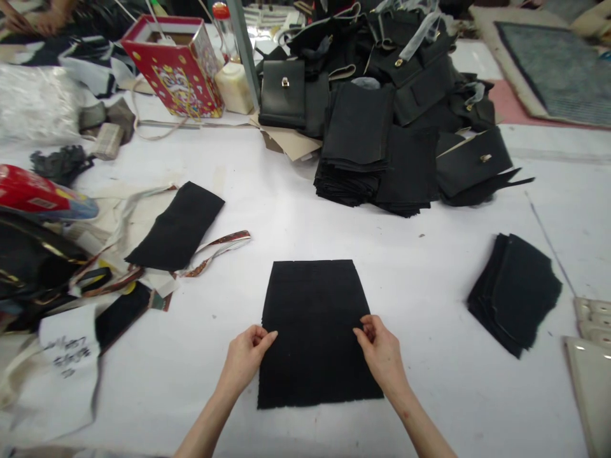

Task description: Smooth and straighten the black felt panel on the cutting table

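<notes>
A black fabric panel (315, 331), narrower at its far edge, lies flat on the white table in front of me. My left hand (249, 353) pinches its left edge between thumb and fingers. On the opposite edge my right hand (379, 343) grips the panel the same way. Off to the right is a small pile of cut black pieces (518, 292). Another black piece (177, 226) rests on scraps at the left. Farther back stands a stack of black panels (358, 133).
Black bags with clasps (282, 92) are heaped behind the stack. A red patterned box (179, 70) and a bottle (233, 86) stand beside a metal post (244, 54). Paper with handwriting (69, 366) lies at left. A beige item (589, 388) sits at the right edge.
</notes>
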Motion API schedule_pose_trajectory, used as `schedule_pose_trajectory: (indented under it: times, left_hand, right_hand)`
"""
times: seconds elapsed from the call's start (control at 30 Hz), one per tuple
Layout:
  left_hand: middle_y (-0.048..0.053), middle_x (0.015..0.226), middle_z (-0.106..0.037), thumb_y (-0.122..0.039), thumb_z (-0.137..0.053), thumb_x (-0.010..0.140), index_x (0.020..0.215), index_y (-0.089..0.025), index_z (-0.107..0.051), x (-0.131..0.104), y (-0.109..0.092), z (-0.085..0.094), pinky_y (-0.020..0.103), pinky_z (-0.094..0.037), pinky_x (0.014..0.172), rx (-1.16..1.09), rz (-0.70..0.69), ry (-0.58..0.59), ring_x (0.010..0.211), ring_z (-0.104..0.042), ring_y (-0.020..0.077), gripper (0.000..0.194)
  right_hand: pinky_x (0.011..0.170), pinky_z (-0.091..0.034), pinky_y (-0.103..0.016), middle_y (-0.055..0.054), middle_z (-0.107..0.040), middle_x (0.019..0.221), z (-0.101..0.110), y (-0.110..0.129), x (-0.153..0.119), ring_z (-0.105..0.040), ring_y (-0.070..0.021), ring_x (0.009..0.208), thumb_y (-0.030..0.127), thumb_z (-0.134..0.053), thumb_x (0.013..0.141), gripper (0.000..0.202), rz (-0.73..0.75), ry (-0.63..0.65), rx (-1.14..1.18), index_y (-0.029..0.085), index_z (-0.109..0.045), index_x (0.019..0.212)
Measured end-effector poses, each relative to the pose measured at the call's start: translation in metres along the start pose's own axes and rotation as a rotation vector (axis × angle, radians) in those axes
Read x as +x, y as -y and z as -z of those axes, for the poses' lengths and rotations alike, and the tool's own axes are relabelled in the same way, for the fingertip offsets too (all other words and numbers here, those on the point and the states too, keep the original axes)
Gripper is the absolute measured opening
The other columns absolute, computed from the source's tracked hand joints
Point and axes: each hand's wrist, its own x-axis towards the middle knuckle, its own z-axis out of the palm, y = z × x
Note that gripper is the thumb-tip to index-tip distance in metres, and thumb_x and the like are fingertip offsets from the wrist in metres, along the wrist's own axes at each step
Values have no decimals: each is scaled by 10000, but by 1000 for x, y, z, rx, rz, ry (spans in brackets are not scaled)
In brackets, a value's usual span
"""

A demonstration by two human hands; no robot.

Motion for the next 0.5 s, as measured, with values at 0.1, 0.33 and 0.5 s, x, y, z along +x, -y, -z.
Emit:
schedule_pose_trajectory:
  times: [0.1, 0.33, 0.5]
  left_hand:
    - [-46, 522, -518, -602, -531, 783, 666, -208, -561, 0, 0, 0, 264, -301, 567, 2, 3, -4, 544, -484, 144, 412]
    - [-39, 552, -548, -598, -528, 788, 683, -210, -566, -1, 2, -3, 266, -323, 585, -10, -14, -24, 568, -512, 152, 403]
    - [-38, 548, -557, -577, -528, 788, 675, -215, -562, -4, -3, -3, 263, -331, 587, 1, -17, -42, 567, -522, 155, 381]
  right_hand:
    - [650, -429, -341, 13, -569, 718, 0, 0, 0, -558, -189, 656, 394, -523, 792, 207, -10, 1, -3, 229, -531, 918]
    - [678, -425, -352, 15, -533, 732, -1, -4, 0, -538, -192, 680, 355, -521, 800, 206, 15, 11, -14, 222, -519, 957]
    - [722, -440, -362, -15, -531, 826, -4, -9, 1, -526, -204, 767, 277, -500, 819, 141, 138, -8, -60, 226, -535, 946]
